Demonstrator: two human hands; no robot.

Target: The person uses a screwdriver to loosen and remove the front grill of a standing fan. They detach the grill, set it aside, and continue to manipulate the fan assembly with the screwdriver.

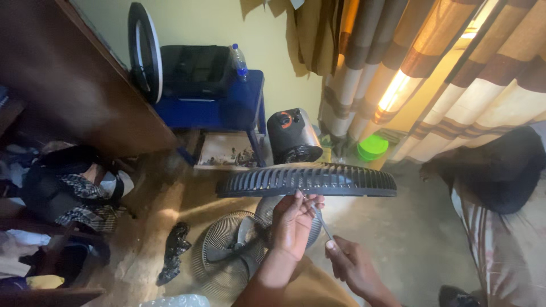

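We hold dark fan grille (pixel 307 181) edge-on above fan base (pixel 230 253): left hand (pixel 293 224) pinches its rim, right hand (pixel 352 264) clasps thin tool (pixel 323 224). Grille looks light, stiff, fragile-ribbed; rim seems safest hold.

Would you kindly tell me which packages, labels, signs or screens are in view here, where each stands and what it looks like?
Plastic bottle: upright on the blue stand by the wall, clear, blue cap, blue label band.
Speaker panel: on top of the black round speaker on the floor, orange ring markings.
No signs or screens show; the hands hold only a dark fan grille and a thin tool.
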